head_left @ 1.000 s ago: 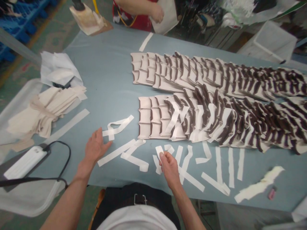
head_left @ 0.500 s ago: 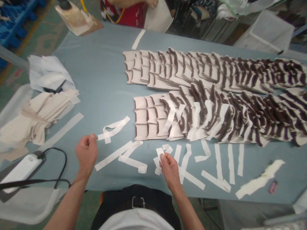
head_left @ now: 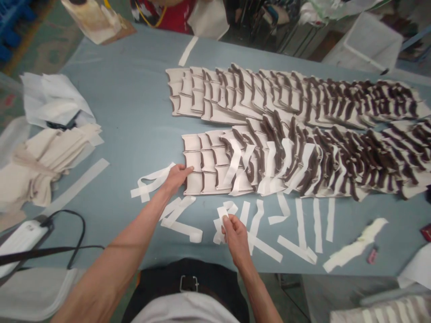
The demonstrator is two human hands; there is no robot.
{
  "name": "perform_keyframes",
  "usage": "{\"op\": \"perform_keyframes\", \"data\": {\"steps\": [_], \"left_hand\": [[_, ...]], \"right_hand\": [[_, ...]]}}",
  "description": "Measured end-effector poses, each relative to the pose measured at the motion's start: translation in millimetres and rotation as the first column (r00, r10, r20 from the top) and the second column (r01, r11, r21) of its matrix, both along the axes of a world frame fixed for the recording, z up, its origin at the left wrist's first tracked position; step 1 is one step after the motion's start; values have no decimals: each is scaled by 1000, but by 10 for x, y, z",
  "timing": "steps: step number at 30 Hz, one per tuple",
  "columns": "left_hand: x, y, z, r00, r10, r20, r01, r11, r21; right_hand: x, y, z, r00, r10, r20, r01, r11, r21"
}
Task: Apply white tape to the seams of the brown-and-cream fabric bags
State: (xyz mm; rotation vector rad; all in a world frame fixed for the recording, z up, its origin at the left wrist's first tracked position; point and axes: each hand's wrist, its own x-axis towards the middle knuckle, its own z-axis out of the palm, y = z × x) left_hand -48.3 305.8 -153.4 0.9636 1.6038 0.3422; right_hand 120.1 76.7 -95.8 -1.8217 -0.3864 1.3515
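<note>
My left hand [head_left: 178,176] is at the left end of the near row of overlapping cream pieces [head_left: 193,142] with dark brown edges. Its fingers close on the edge of the end cream piece [head_left: 194,183]; the fingertips are partly hidden. My right hand [head_left: 235,231], lower on the table, pinches a short white strip [head_left: 222,212] between thumb and fingers. Around it lie several loose white strips [head_left: 264,246], some folded or curled. More white strips [head_left: 269,163] lie across the near row. A looped strip [head_left: 143,190] rests beside my left wrist.
A second row of cream pieces [head_left: 188,105] lies farther back. To the left are a bundle of beige strips [head_left: 43,157], crumpled white paper [head_left: 57,101] and a white power strip [head_left: 22,242] with black cords. A yellowish strip [head_left: 355,246] and a small pink object [head_left: 372,255] lie at right.
My left hand has moved right from the open table to the end of the near row and now grips its edge. My right hand still holds the white strip. The view has shifted slightly.
</note>
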Motion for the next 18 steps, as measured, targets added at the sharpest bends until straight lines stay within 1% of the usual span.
{"op": "perform_keyframes", "data": {"steps": [3, 6, 10, 14, 18], "left_hand": [[57, 72, 93, 1000, 16, -5, -16, 999, 31], [123, 98, 204, 1000, 1, 2, -1, 998, 69], [192, 113, 416, 998, -47, 31, 40, 983, 177], [209, 156, 737, 992, -114, 59, 88, 940, 329], [146, 169, 1150, 976, -208, 62, 155, 869, 470]], "right_hand": [[-23, -4, -2, 1000, -9, -13, 9, 1000, 2], [-44, 3, 25, 1000, -9, -20, 9, 1000, 7], [-52, 4, 60, 1000, -9, -25, 9, 1000, 10], [-60, -6, 87, 999, -10, -32, 10, 1000, 15], [-81, -12, 117, 999, -14, -33, 15, 999, 29]]}}
